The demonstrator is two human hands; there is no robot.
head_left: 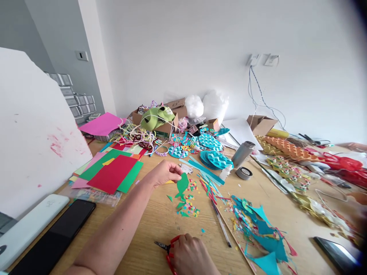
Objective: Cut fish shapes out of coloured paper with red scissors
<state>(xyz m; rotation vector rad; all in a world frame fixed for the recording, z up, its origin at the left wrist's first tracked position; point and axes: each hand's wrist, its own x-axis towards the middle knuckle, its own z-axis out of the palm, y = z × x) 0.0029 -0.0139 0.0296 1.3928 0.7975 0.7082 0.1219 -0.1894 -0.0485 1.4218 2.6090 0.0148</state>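
Observation:
Between the thumb and fingers of my left hand hangs a green paper fish cutout, held over the middle of the table. Beneath and beside it lie green paper scraps and small round confetti dots. My right hand rests low, close to the near edge of the view, closed round red-handled scissors. Their dark blades point left and look closed. A pen and a thin wooden stick lie right of the scissors.
Coloured paper sheets and two phones lie left, one a black phone. Blue egg-carton discs, a glue bottle, a tape roll and a metal flask stand beyond. Blue paper scraps cover the right.

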